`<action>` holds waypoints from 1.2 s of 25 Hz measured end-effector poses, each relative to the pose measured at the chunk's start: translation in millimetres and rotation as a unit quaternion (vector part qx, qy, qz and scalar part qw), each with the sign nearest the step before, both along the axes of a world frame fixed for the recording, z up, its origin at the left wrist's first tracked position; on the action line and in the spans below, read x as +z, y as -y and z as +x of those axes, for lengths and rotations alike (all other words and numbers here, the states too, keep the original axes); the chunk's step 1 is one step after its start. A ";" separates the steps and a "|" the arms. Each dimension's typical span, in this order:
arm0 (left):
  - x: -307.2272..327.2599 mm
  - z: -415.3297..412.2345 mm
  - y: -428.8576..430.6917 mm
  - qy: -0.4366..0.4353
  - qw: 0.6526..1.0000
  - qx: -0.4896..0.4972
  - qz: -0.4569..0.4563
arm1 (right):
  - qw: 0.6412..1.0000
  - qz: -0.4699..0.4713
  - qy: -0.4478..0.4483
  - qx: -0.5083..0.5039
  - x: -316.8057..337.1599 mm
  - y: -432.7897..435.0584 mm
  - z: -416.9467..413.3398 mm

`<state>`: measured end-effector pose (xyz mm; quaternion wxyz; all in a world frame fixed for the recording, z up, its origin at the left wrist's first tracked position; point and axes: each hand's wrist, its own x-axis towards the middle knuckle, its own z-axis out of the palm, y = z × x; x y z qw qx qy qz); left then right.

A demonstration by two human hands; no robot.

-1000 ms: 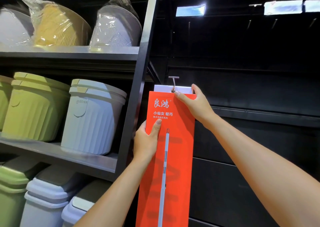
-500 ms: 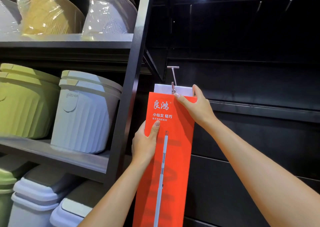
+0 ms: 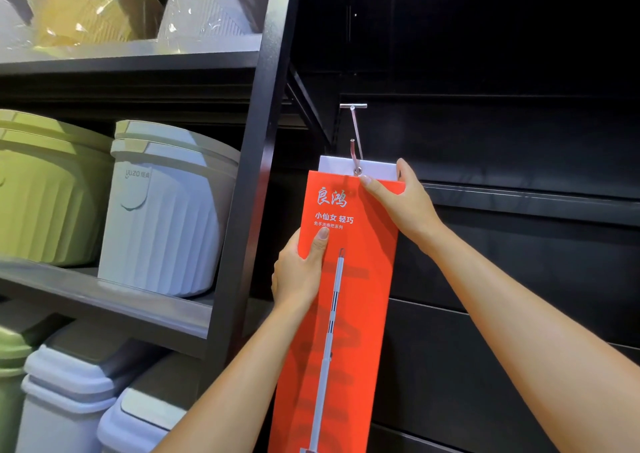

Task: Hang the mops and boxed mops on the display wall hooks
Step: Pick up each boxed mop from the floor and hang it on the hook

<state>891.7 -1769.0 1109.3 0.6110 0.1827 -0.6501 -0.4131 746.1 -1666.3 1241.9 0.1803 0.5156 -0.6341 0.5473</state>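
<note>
A long orange boxed mop (image 3: 349, 314) with a white top tab hangs upright against the black display wall (image 3: 502, 279). A silver metal hook (image 3: 355, 141) passes through the eyelet in the white tab. My left hand (image 3: 299, 272) grips the box's left edge, thumb across the front below the white lettering. My right hand (image 3: 401, 203) pinches the box's top right corner, its thumb tip just under the eyelet. The box's bottom end runs out of view.
A black shelf post (image 3: 252, 175) stands just left of the box. Shelves to the left hold a white ribbed bucket (image 3: 166, 217), a green bucket (image 3: 45, 193), wrapped basins (image 3: 207, 6) above and lidded bins (image 3: 69, 393) below. A horizontal rail (image 3: 536, 196) crosses the wall at right.
The view has drifted, so the hook now shows longer above the box. The hook's tip now stands through the eyelet; both hands keep the same grip.
</note>
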 end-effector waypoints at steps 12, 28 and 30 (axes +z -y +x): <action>-0.6 -16.9 9.1 0.005 1.000 0.005 0.000 | 1.000 0.012 0.004 -0.007 0.9 7.6 -12.0; -88.1 40.9 -27.3 0.156 0.971 0.063 -0.171 | 0.985 0.077 -0.003 -0.156 -132.3 -65.7 47.7; -120.9 46.5 -32.2 0.201 0.952 0.090 -0.213 | 0.975 0.123 0.011 -0.186 -175.9 -83.7 51.5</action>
